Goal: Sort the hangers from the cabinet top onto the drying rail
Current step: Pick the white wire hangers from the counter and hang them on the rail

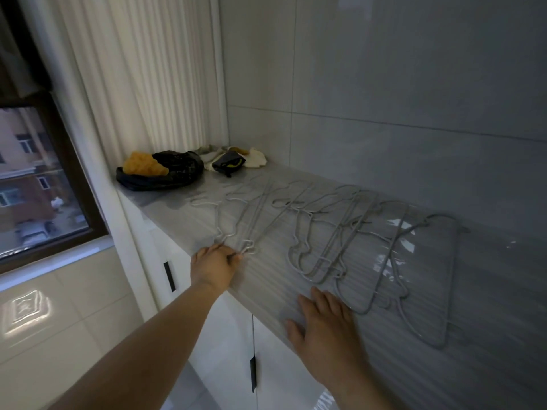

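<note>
**Gathering the first hangers off the cabinet top**

Nearest the camera, the right hand (322, 324) lies flat on the cabinet top (266, 291), fingers spread and loosely extended, holding nothing. Its fingertips stop just short of the closest wire of the right hangers (414, 276), which fan out from it toward one and two o'clock. As I read it, this hand is steadying, or readying to pin the pile while the other pulls.

At about ten o'clock from the right hand, the left hand (214, 266) has its fingers curled at the front edge of the top, pinching the looped ends of the left hangers (248, 220). Those wires run away from it toward twelve o'clock. How many loops it has caught cannot be told; the wires overlap.

The hangers lie in several crossed, interlocked groups across the top. To do this step well, I would lift the pinched bunch slowly and watch for hooks snagging the middle hangers (322, 241) at its three o'clock, pressing those down with the free hand if they drag. The glossy top looks slick, so wires may slide toward the edge.

Farther off, at eleven o'clock, sit a black bag (177, 173) and some cloths (254, 158). The drying rail is not in view.
</note>
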`<state>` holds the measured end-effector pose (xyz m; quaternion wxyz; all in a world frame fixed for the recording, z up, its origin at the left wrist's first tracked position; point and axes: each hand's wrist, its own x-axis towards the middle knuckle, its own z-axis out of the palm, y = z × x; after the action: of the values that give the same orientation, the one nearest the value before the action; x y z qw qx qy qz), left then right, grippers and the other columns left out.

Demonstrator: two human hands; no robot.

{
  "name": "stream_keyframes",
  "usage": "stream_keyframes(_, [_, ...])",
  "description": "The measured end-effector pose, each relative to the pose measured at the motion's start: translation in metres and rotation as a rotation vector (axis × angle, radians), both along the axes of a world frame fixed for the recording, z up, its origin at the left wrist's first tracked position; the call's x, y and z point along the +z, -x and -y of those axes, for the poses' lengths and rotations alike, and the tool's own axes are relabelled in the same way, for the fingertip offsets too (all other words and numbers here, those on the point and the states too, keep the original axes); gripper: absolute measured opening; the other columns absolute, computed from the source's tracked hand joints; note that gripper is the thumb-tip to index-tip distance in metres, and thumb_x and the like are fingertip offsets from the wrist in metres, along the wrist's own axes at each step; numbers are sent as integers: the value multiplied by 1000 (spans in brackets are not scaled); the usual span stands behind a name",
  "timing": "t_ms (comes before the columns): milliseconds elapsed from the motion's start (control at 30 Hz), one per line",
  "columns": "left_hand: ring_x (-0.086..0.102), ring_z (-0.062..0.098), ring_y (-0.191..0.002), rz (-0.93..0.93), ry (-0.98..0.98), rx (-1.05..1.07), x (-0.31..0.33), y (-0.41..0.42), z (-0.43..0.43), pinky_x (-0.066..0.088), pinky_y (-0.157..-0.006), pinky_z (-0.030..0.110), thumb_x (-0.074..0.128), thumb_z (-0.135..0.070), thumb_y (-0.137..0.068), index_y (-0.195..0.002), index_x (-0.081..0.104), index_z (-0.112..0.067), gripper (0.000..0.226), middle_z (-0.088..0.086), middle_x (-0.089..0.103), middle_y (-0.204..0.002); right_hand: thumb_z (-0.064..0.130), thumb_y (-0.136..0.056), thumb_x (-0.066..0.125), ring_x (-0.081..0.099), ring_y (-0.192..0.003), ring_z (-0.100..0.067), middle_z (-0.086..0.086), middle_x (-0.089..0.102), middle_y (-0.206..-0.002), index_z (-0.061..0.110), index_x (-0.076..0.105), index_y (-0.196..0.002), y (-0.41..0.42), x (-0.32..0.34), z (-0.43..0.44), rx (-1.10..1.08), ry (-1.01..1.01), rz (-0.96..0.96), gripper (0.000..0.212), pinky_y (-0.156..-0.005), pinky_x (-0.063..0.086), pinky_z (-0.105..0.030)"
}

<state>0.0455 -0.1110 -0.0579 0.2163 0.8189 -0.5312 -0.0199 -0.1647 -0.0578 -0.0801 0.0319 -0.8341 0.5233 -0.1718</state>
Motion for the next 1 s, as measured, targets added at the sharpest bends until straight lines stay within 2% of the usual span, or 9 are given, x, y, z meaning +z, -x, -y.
stream_keyframes(100, [50,33,-107,-28,35,98,3,-5,-12,36,-88,33,47,-40,-89,-89,68,-6,40,14,61,-111,52,-85,45,27,-138,-17,-8,33,-149,21,42,-135,-3,5,-3,-43,22,-35,59,-113,19,-33])
stream_keyframes(200, [55,37,-101,-330,174,157,3,-12,-20,41,-86,34,66,-26,-80,-85,65,0,27,20,56,-110,54,-41,82,70,-86,-20,-8,74,-94,17,75,-83,-4,13,-7,-83,114,-34,56,-71,56,-31])
stream_keyframes(267, [56,38,-92,-557,238,195,8,-14,-23,45,-76,27,70,-8,-75,-97,58,2,27,20,49,-114,51,-29,86,72,-71,-19,-4,75,-79,17,75,-69,-6,12,-8,-97,151,-37,53,-59,57,-30])
stream_keyframes(333, [54,31,-74,-832,212,239,13,-17,-24,49,-48,20,66,3,-76,-120,46,5,48,25,50,-114,50,-28,86,72,-70,-19,-3,75,-78,17,75,-67,-7,11,-9,-104,144,-49,53,-58,57,-30])
stream_keyframes(433, [52,20,-47,-1151,161,262,19,-22,-29,42,-27,16,57,10,-81,-111,50,13,30,18,49,-67,50,-27,86,72,-69,-19,-3,75,-77,18,75,-67,-6,11,-9,-99,112,-72,53,-56,57,-30])
stream_keyframes(467, [52,17,-38,-1124,133,263,21,-24,-32,41,-27,16,56,9,-82,-91,55,11,9,14,46,-61,50,-26,86,72,-69,-19,-3,75,-76,18,75,-67,-5,11,-10,-93,103,-80,53,-56,57,-30])
stream_keyframes(567, [52,13,-28,-988,77,195,26,-27,-37,40,-26,15,50,4,-88,-62,46,0,26,14,49,-60,49,-26,87,71,-68,-19,-4,75,-76,18,75,-66,-5,9,-9,-91,110,-79,52,-55,57,-29])
stream_keyframes(900, [53,24,-40,-875,236,90,44,-13,-44,41,-30,18,28,-14,-98,-73,34,-19,26,9,60,-69,47,-25,88,71,-70,-20,-5,75,-78,17,75,-67,-6,9,-6,-95,150,-22,53,-57,56,-30])
stream_keyframes(1000, [52,24,-38,-941,325,96,48,-13,-61,38,-28,15,27,-11,-98,-79,36,-16,22,10,59,-68,51,-70,68,52,-121,-20,-10,56,-131,20,63,-115,-4,12,-6,-73,4,1,56,-99,41,-34])
